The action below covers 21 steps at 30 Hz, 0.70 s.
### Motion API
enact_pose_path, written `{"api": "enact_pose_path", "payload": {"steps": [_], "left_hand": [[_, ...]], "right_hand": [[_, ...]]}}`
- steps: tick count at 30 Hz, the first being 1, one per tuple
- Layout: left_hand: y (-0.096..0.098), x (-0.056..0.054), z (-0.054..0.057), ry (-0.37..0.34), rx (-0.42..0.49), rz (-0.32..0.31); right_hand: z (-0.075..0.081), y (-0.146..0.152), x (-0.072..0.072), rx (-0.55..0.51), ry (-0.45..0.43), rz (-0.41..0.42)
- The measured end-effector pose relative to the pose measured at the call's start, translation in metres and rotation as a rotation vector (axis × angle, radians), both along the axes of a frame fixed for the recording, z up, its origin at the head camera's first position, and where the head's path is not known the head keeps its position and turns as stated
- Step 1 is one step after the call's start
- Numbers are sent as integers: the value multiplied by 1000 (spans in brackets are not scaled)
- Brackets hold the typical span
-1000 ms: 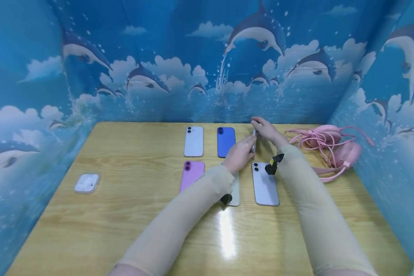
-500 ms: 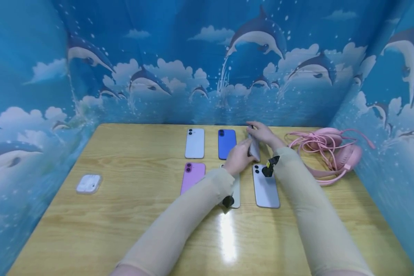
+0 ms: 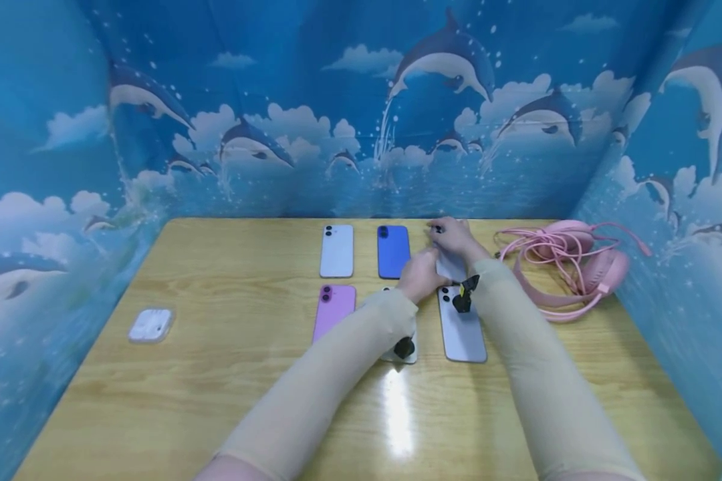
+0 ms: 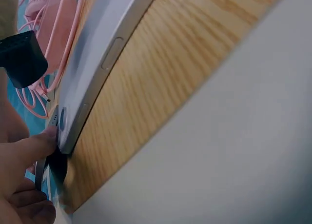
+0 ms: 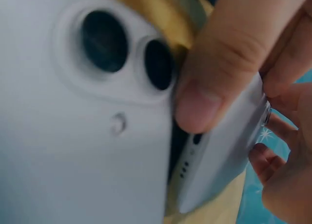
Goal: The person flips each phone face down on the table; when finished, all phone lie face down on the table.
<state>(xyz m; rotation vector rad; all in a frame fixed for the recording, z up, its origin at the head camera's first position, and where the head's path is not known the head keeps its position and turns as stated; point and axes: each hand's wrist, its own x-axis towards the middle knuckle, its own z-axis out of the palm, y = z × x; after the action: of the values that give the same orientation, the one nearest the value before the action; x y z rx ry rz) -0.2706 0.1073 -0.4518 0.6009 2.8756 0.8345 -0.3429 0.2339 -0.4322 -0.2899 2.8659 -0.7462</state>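
Observation:
Both hands hold a pale phone (image 3: pixel 451 266) at the back right, its back facing mostly upward. My left hand (image 3: pixel 421 275) pinches its near end, with the thumb (image 5: pixel 200 102) over the edge beside the port. My right hand (image 3: pixel 455 235) grips the far end around the cameras and covers much of it. Just in front lies a pale lilac phone (image 3: pixel 464 334) with two camera lenses, its back large in the right wrist view. In the left wrist view, the left hand (image 4: pixel 24 160) holds the phone's end right beside that lilac phone's corner (image 4: pixel 68 141).
A white phone (image 3: pixel 337 250) and a blue phone (image 3: pixel 394 252) form the back row. In front lie a purple phone (image 3: pixel 335 310) and a pale green one (image 3: pixel 413 354), partly under the left sleeve. Pink headphones (image 3: pixel 602 274) lie right; a clear earphone case (image 3: pixel 151 325) left.
The held phone has tipped from standing on its edge to nearly flat, its back turning upward. My right hand has come slightly nearer and left; my left hand has dropped slightly nearer.

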Motion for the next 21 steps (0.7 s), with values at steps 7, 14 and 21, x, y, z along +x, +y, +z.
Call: {"api": "enact_pose_path", "payload": {"steps": [7,14,21], "left_hand": [[2,0,-1,-6,21,4],[-1,-1,-1,-30,-25,14],[-9,0,2,-52,20,-18]], "right_hand": [[-5,0,5,-36,41,-14],[-7,1,6,-64,-7,18],[-8,-1,9,-66,38,55]]}}
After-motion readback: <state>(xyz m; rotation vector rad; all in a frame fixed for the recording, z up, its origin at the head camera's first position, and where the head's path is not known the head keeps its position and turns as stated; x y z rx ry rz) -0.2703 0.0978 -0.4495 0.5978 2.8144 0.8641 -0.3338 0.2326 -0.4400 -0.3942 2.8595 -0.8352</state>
